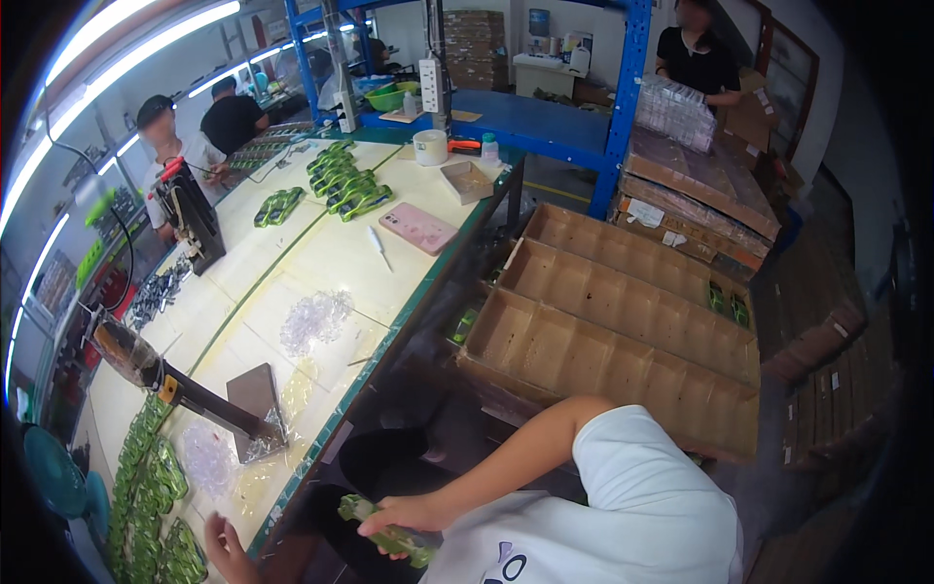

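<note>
My right hand [413,516] is closed around a green plastic part [356,506] with a greyish, partly clear middle, held in front of my body beside the table edge. Over the table's near left corner is my left hand [226,551], nothing visible in it and its fingers apart. Just left of that hand lies a pile of similar green parts [146,487]. Small clear pieces [208,461] are heaped beyond it. Next to them a dark upright tool [209,399] reaches down to a brown block [251,394].
The long cream table [321,253] carries another clear heap [317,323], a pink phone [417,229], a white pen-like tool [378,247] and more green parts [341,180]. At right stands a large compartmented cardboard box [603,336]. A blue rack [623,107] stands behind. Several people work farther off.
</note>
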`<state>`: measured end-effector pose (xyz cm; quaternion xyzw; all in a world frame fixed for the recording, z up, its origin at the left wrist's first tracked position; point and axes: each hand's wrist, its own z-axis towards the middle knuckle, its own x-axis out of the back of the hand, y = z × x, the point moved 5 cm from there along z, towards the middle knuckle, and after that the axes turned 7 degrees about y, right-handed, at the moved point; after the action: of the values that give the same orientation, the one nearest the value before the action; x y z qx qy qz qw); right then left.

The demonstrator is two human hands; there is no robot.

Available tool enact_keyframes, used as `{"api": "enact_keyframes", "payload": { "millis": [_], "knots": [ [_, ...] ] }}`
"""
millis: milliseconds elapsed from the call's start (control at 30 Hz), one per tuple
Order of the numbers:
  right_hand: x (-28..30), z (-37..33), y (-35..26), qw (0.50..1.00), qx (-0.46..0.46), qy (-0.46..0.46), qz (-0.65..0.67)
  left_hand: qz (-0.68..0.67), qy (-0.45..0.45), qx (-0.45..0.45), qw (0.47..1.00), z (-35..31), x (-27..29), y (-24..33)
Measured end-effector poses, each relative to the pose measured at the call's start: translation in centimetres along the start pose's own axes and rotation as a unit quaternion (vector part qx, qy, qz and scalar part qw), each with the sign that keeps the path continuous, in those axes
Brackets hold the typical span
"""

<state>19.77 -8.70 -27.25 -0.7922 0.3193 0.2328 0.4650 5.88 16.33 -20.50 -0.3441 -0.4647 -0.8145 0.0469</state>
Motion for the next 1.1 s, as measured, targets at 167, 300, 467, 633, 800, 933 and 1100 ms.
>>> {"api": "enact_keyframes", "payload": {
  "millis": [167, 300, 467, 633, 800, 933, 1100],
  "knots": [
    [2.2, -2.7, -1.2, 0.997, 0.000, 0.048, -0.059, 0.225, 0.053, -0.089, 0.969, 3.0, -1.2, -1.1],
    [3.6, -2.4, -1.1, 0.998, -0.015, 0.020, -0.057, 0.237, 0.073, -0.122, 0.961, 3.7, -2.0, -2.4],
    [4.2, -2.9, -3.0, 0.997, -0.026, 0.014, -0.072, 0.292, 0.025, -0.107, 0.950, 5.7, -2.6, 0.2],
    [5.1, -2.8, -3.1, 0.998, -0.037, 0.000, -0.051, 0.275, 0.034, -0.101, 0.955, 6.0, -1.8, 1.6],
    [6.4, -2.6, -3.4, 0.996, -0.046, 0.004, -0.073, -0.082, 0.104, 0.136, 0.982, 3.6, 0.7, -1.3],
    [6.9, -2.3, -4.4, 0.994, -0.112, 0.000, 0.011, -0.217, 0.169, 0.200, 0.940, 0.0, 1.0, -0.8],
    [7.6, -2.7, -4.8, 0.993, -0.082, -0.016, 0.078, -0.100, 0.141, 0.177, 0.969, 0.5, -1.1, -0.8]
  ]
}}
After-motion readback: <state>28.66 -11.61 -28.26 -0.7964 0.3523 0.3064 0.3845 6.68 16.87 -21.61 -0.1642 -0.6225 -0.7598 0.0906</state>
